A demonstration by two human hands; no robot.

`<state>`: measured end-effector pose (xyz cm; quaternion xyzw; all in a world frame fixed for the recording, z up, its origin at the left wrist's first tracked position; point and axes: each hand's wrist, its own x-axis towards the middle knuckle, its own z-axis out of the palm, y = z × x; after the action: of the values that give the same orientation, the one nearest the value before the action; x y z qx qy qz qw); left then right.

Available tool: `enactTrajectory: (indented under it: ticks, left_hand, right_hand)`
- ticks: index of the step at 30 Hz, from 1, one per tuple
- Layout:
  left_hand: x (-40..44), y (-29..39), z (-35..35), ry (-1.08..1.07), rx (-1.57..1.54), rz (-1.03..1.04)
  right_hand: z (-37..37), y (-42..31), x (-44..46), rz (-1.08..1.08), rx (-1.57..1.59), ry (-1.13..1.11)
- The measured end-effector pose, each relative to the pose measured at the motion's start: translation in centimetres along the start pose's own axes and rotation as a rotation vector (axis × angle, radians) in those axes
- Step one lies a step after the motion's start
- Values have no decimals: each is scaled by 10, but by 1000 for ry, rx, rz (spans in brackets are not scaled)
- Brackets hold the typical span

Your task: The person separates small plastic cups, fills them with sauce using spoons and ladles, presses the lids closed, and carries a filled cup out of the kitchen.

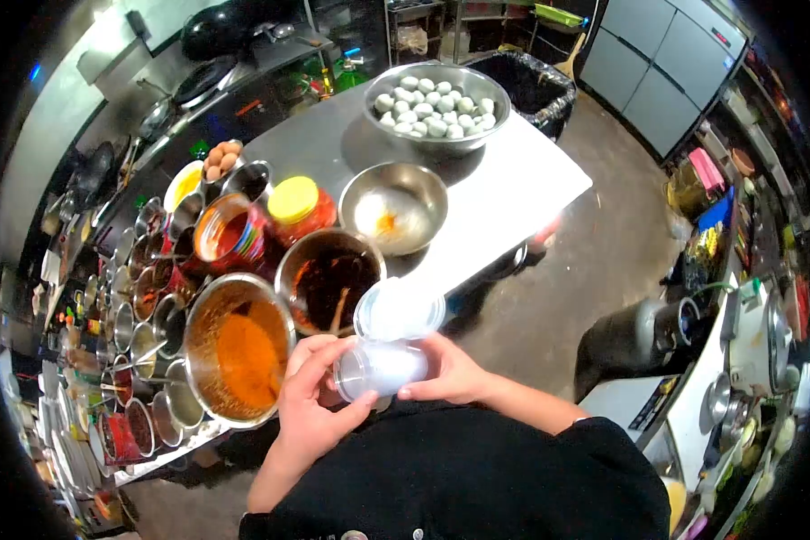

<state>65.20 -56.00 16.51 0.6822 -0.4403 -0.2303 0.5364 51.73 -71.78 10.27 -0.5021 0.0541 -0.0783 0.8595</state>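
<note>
A clear plastic container (382, 367) with whitish contents lies tilted between my two hands, close to my body. My left hand (317, 387) grips its left end, and my right hand (450, 373) closes round its right end. Just beyond it, a translucent round tub (399, 310) stands near the table edge. To the left of this tub is a metal pot (304, 310) of dark red sauce with a utensil in it. Farther left sits a bowl of orange-brown powder or paste (250, 355).
A metal bowl (387, 236) with a little orange residue and a large bowl of pale eggs (436, 110) stand on the table (549, 175). A yellow-lidded jar (299, 209) and many small pots are at left. A gas cylinder (625, 337) stands at right.
</note>
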Motion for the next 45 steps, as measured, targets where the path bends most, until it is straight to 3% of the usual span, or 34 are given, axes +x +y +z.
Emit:
enactTrajectory:
  ticks: [8,13,15,20,30,36,39,45]
  left_hand:
    - [116,11,96,33,-40,-79]
    - [146,14,119,95,-105,-263]
    - [155,11,129,170,-203,-222]
    - [174,7,136,209,-102,-129]
    - [200,-5,152,80,-31,-344]
    - [209,-3,155,153,-464,-465]
    - [211,3,154,203,-606,-400]
    - [189,-6,150,255,-603,-222]
  right_hand:
    - [-147,-58,17,41,16,-33]
    - [-199,-63,35,65,61,-80]
    - [-206,-65,41,78,84,-84]
    - [-215,-73,54,132,156,-87]
    - [-236,-66,64,40,-17,-82]
    - [-246,-67,65,48,-116,-5]
    - [-245,-72,68,107,-49,40]
    - [-245,-61,64,258,-303,92]
